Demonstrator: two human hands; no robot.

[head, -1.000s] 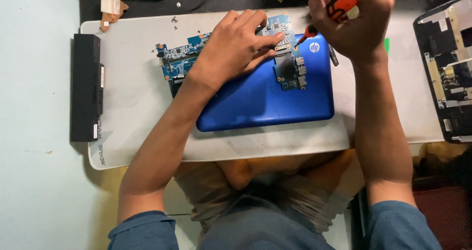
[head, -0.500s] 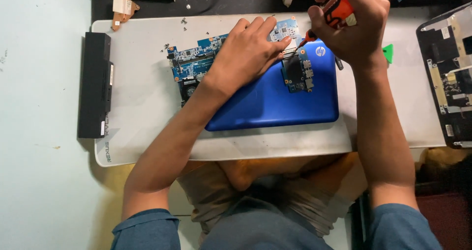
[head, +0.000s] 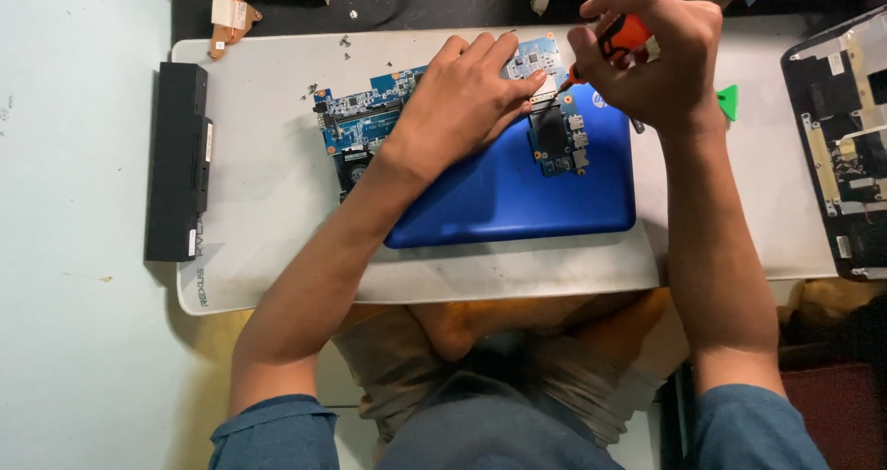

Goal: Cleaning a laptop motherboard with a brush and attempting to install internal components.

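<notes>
A blue circuit board (head: 365, 114) lies partly on a blue laptop lid (head: 517, 188), both on a white mat (head: 277, 211). My left hand (head: 462, 100) presses flat on the middle of the board. My right hand (head: 661, 49) grips an orange-handled screwdriver (head: 619, 40), its tip angled down-left to the board just right of my left fingers. A small blue daughter board (head: 559, 137) lies on the lid below the tip.
A black laptop battery (head: 176, 160) lies along the mat's left edge. A copper heat pipe (head: 231, 12) sits at the top left, loose screws (head: 344, 45) near it. A green pick (head: 728, 100) and an opened laptop chassis (head: 845, 146) are at the right.
The view has shifted slightly. Both hands stay on the board and screwdriver, with the right hand turning a little.
</notes>
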